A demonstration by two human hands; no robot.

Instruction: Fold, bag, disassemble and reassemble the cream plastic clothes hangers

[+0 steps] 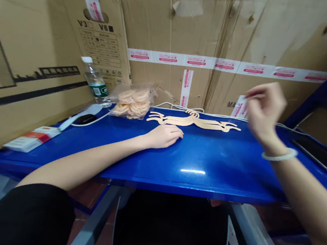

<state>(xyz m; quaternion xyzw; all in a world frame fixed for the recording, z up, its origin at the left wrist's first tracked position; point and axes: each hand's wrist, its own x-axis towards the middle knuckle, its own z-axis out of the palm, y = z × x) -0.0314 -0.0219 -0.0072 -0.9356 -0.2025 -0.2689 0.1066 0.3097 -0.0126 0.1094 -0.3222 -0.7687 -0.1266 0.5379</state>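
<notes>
My left hand point(165, 135) rests palm down on the blue table point(200, 161), fingers loosely curled, holding nothing. Just beyond it lies a row of flat beige cut-out pieces point(194, 120), a short gap from the fingertips. My right hand point(263, 107) is raised above the table's right side and blurred. Its fingers are bent and pinched together near the top, and I cannot tell whether anything is between them. A pale bangle point(279, 155) circles the right wrist.
A clear bag of beige pieces point(132, 101) and a water bottle point(95, 79) stand at the back left. Nearby lie a white device with cable point(79, 118) and a small red-white box point(30, 139). A dark phone point(319, 155) lies at the right. Cardboard boxes point(189, 39) wall the back.
</notes>
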